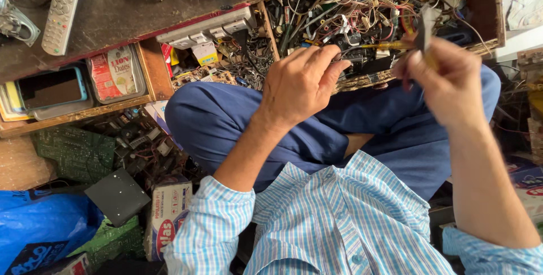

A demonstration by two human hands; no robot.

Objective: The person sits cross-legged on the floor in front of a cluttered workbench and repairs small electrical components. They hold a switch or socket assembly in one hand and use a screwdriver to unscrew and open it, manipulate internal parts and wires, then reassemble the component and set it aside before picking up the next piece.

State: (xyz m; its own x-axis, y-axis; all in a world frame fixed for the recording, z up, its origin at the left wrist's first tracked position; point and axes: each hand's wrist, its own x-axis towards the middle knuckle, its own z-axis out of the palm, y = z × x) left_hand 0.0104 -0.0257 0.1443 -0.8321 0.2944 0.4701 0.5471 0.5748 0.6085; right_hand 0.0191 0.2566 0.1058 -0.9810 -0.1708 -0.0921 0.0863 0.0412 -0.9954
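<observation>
My left hand (300, 83) is curled over my lap, its fingertips pinched on a small dark part (353, 57) that is mostly hidden. My right hand (447, 80) is closed on a thin yellow screwdriver (387, 44), whose shaft points left toward my left fingertips. A dark flat piece (424, 25) sticks up above my right fingers; it is blurred. Both hands hover over the front edge of a wooden tray (492, 12) packed with tangled wires (350, 3). I sit cross-legged in blue trousers (226, 117).
A grey remote control (63, 9) lies on the dark bench top. A white power strip (206, 27), a food tin (116, 74) and a blue-rimmed device (51, 88) sit below it. Green circuit boards (73, 150), a blue bag (45, 218) and a cardboard box (167, 210) lie at left.
</observation>
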